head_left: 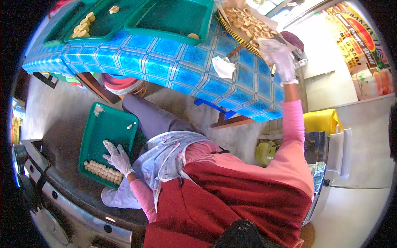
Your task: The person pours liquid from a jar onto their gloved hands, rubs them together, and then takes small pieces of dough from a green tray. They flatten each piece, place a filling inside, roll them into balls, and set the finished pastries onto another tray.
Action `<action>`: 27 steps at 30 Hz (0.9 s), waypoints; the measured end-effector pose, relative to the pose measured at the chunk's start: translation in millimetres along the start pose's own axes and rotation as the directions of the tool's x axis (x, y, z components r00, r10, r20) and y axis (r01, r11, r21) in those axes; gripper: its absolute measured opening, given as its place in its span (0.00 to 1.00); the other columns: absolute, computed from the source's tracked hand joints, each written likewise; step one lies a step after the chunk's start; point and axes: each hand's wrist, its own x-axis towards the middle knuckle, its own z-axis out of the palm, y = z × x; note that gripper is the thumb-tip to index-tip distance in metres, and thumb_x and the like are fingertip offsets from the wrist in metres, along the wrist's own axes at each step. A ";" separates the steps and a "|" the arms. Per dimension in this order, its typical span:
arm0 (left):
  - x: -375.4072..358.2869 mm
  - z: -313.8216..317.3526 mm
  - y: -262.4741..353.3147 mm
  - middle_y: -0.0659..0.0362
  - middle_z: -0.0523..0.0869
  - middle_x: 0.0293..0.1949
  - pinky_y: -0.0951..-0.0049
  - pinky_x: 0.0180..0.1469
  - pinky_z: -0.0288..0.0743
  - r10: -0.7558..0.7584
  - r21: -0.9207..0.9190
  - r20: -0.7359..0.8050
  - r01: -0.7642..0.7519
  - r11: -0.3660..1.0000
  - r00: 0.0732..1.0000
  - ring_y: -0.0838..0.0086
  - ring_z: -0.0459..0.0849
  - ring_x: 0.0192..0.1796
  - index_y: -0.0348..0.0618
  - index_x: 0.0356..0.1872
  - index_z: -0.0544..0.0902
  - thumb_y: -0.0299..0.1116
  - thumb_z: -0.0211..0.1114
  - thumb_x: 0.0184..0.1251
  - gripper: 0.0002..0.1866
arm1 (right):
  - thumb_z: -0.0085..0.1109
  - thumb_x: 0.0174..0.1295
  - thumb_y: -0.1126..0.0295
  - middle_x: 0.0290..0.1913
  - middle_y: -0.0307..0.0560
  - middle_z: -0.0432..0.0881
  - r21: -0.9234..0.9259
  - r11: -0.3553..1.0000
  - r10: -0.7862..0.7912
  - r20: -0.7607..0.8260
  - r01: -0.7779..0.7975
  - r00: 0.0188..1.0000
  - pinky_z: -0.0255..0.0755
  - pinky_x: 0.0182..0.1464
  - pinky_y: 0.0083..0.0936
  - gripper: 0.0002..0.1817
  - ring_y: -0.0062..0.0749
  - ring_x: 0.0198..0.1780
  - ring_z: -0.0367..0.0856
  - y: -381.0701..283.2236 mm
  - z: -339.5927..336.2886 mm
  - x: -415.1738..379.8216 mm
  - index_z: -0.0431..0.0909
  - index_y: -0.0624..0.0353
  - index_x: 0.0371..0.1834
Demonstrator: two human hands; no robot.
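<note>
My left hand point(118, 159), in a clear plastic glove, is over a green tray point(109, 134) beside my leg. Its fingers are spread above closely packed rows of small pale dough balls point(103, 171) at the tray's near end. A few white dough scraps point(98, 110) lie toward the far end. My right hand point(278, 56), gloved too, reaches across the table to the edge of a paper-lined tray of small round pastries point(247, 24). Its fingers are bunched with the tips down at the pastries; I cannot tell what is between them.
A blue checked tablecloth point(163, 68) covers the table. On it are green trays point(167, 36), one with pale dough pieces point(82, 27), and a crumpled white paper point(223, 67). A yellow container point(323, 122) stands at the right. A metal-edged appliance point(78, 211) runs along the lower left.
</note>
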 end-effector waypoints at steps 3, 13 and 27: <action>3.0 9.5 -7.2 0.68 0.59 0.79 0.44 0.77 0.50 0.071 -0.032 -0.075 -0.074 0.997 0.995 0.33 0.55 0.76 0.56 0.77 0.64 0.47 0.53 0.77 0.30 | 0.59 0.68 0.58 0.36 0.37 0.86 0.262 0.957 0.086 0.167 -0.128 0.982 0.68 0.28 0.14 0.19 0.14 0.28 0.76 27.0 59.7 8.1 0.84 0.58 0.55; -1.1 0.7 1.4 0.71 0.58 0.80 0.44 0.76 0.52 0.032 -0.003 -0.083 -0.032 0.999 0.996 0.32 0.57 0.75 0.55 0.77 0.64 0.44 0.54 0.76 0.30 | 0.57 0.59 0.60 0.36 0.54 0.87 -0.404 0.894 0.063 -0.316 -0.195 0.947 0.77 0.45 0.47 0.13 0.54 0.40 0.86 87.7 75.3 74.4 0.85 0.55 0.28; -0.1 -1.3 1.3 0.67 0.59 0.80 0.43 0.76 0.51 0.057 0.013 -0.036 -0.056 0.998 0.998 0.33 0.55 0.76 0.54 0.77 0.64 0.46 0.53 0.77 0.30 | 0.53 0.65 0.56 0.37 0.49 0.88 -0.740 0.631 -0.445 -0.100 0.232 0.890 0.79 0.43 0.44 0.15 0.48 0.41 0.87 121.4 54.3 103.1 0.87 0.50 0.38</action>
